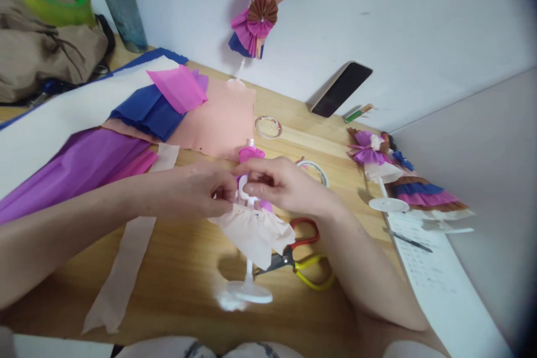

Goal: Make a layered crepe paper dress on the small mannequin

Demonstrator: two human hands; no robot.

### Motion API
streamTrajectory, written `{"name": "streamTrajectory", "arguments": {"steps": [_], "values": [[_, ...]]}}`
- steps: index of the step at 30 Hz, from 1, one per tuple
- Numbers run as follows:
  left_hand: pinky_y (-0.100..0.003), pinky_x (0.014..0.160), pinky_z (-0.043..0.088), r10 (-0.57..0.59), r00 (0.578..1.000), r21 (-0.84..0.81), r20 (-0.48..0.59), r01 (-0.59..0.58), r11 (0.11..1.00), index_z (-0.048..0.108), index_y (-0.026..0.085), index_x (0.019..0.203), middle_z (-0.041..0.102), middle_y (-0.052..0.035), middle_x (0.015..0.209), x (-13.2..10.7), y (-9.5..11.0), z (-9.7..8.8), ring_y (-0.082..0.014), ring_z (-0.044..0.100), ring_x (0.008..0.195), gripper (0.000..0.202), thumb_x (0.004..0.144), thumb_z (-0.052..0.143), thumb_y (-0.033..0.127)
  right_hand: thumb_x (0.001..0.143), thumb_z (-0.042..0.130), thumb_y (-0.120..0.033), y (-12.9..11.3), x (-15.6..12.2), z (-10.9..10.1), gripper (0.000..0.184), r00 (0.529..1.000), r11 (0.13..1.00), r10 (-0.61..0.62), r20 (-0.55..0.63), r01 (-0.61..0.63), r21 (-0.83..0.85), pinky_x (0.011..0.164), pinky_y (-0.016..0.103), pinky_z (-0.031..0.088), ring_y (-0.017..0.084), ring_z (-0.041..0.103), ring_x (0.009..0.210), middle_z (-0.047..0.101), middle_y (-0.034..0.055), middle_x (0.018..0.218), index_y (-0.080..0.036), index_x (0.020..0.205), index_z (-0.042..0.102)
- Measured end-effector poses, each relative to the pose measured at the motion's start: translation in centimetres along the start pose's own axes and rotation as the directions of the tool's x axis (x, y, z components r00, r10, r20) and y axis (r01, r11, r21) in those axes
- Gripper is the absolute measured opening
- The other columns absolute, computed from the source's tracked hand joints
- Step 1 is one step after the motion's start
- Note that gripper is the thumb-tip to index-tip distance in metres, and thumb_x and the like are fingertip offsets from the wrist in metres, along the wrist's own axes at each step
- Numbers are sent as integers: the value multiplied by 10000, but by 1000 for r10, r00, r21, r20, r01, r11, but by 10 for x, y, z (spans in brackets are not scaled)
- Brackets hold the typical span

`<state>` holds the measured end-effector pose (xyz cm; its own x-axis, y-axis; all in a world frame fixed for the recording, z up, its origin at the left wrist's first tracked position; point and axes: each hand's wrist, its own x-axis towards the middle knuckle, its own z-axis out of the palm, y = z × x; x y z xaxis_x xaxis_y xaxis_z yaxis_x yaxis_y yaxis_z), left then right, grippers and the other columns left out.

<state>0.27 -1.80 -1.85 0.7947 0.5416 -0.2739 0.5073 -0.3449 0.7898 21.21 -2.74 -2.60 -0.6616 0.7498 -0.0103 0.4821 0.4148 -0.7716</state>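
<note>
A miniature mannequin (pixel 249 292) on a round white base stands upright in front of me, with magenta paper (pixel 250 153) around its upper part. A ruffled off-white crepe paper skirt (pixel 255 230) flares from its waist. On the left side, my left hand (pixel 205 190) is closed, its curled fingertips at the skirt's upper edge. Thumb and forefinger of my right hand (pixel 283 183) close around the mannequin's middle from the right. Part of the torso is hidden behind my fingers. Scissors (pixel 286 257) with one red and one yellow handle lie just right of the skirt.
Coloured crepe paper sheets (pixel 226 114) and a pale strip (pixel 126 274) lie left. Tape rolls (pixel 268 127) sit behind the hands. A phone (pixel 342 89) leans on the wall. Dressed figures (pixel 254 22) stand at the back and right, near a written sheet (pixel 440 279) with a pen (pixel 411 241).
</note>
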Motion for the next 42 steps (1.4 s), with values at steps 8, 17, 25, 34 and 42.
{"name": "streamTrajectory", "arguments": {"steps": [8,17,25,34,42], "values": [[-220,452,223,21,1000,-48,0,-21,999,455,166,552,357,56,521,4,-3,3,-70,336,487,191,741,481,176,895,581,-236,-10,-16,-4,164,998,972,39,-51,-50,-228,584,237,374,114,557,602,703,11,766,-228,946,737],[-215,474,239,-70,981,-74,-181,57,996,605,144,629,444,46,523,8,-6,10,-79,392,512,158,740,542,238,811,614,-184,-15,-11,16,98,970,939,239,-45,-218,266,466,195,325,73,428,521,540,-38,624,-168,871,691],[-197,388,226,-121,989,-464,79,144,874,561,163,599,440,63,413,12,-7,0,-65,363,381,291,754,625,401,716,712,-254,-3,-10,9,93,951,815,307,43,-285,505,536,206,433,90,538,589,655,-6,688,-165,731,690],[-187,378,296,-60,994,-683,94,108,722,614,135,760,626,-14,623,10,-24,-5,-57,435,394,479,823,560,607,685,770,-318,1,-12,5,202,937,808,348,16,-309,502,511,202,408,79,513,546,625,-16,627,-153,680,654],[-122,376,356,-59,988,-761,140,145,632,618,145,791,562,59,527,13,-28,2,-47,467,428,204,706,752,274,614,818,-386,2,-9,4,298,914,772,403,-43,-314,553,518,211,422,76,520,522,612,-30,588,-153,672,641]]}}
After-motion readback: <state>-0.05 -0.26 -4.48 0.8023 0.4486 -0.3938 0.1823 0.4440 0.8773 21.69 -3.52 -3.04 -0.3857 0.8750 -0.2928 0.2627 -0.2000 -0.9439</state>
